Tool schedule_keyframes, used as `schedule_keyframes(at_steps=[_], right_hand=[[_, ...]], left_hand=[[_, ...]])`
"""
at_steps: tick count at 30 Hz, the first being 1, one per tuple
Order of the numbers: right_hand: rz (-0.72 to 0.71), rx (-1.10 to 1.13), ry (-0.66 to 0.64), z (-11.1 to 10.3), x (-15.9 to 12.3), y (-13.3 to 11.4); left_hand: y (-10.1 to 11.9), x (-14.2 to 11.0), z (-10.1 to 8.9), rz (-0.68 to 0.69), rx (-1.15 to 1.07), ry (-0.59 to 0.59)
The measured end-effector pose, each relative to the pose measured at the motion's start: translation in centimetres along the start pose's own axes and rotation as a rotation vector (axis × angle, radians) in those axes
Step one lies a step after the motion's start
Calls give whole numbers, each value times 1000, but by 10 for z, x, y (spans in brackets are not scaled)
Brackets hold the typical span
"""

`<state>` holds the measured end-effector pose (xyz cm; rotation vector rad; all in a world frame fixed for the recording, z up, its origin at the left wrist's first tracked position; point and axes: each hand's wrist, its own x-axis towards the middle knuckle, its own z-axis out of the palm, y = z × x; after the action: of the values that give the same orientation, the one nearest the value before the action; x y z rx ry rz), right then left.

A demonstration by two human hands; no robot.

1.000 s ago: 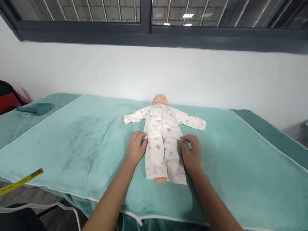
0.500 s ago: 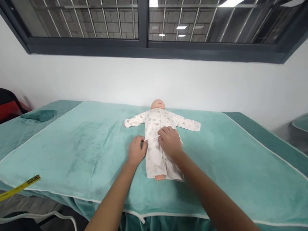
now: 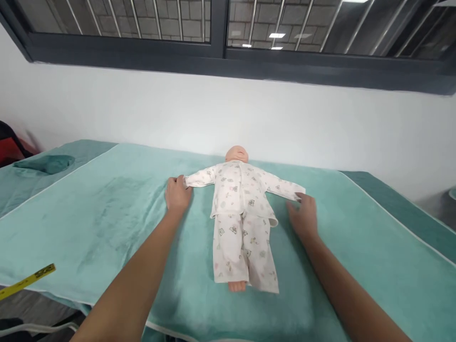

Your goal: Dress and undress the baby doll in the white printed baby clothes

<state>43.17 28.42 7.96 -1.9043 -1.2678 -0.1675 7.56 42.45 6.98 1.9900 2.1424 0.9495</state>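
Observation:
A baby doll [image 3: 237,154] lies on its back with its arms spread out. It wears a white printed long-sleeved top [image 3: 228,190] and matching trousers [image 3: 231,247]. A bare foot [image 3: 237,286] shows below one trouser leg; the other leg's end hides its foot. My left hand [image 3: 178,194] has its fingers closed at the cuff of the sleeve [image 3: 201,177] on the left. At the right-hand sleeve [image 3: 285,187], my right hand [image 3: 304,216] pinches the cuff with its fingertips, the thumb slightly blurred below it.
A green plush cover [image 3: 124,228] with white piping spreads under the doll. Behind it rises a white wall [image 3: 160,109] below a dark-framed window [image 3: 142,54]. A yellow tape strip [image 3: 28,281] and a pale cable [image 3: 39,327] are at the lower left, a red-and-black item [image 3: 9,147] at the far left.
Both hands have left the top's hem and moved outward and up to the sleeve cuffs, one on each side. The top now lies flatter over the trousers. The view has tipped slightly downward.

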Motion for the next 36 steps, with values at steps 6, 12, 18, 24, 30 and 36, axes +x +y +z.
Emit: schedule_keyframes(at_steps=[6,12,18,24,30,36], right_hand=[[291,-220,-103,22,43,44],[186,-159,-112,33,62,50],[166,-65,5,37,75,64],[38,-81,84,38,74,58],[-261,-232,-201,45,68,41],[-32,-343,-288,39,59,35]], left_hand=[[-8,12,13,32,-88,56],[-10,14,15,-30,-173,171],[-16,8,6,-117,-123,228],[-1,-5,-1,150,-8,162],[15,-4,7,225,76,-47],[14,-4,9,51,140,-50]])
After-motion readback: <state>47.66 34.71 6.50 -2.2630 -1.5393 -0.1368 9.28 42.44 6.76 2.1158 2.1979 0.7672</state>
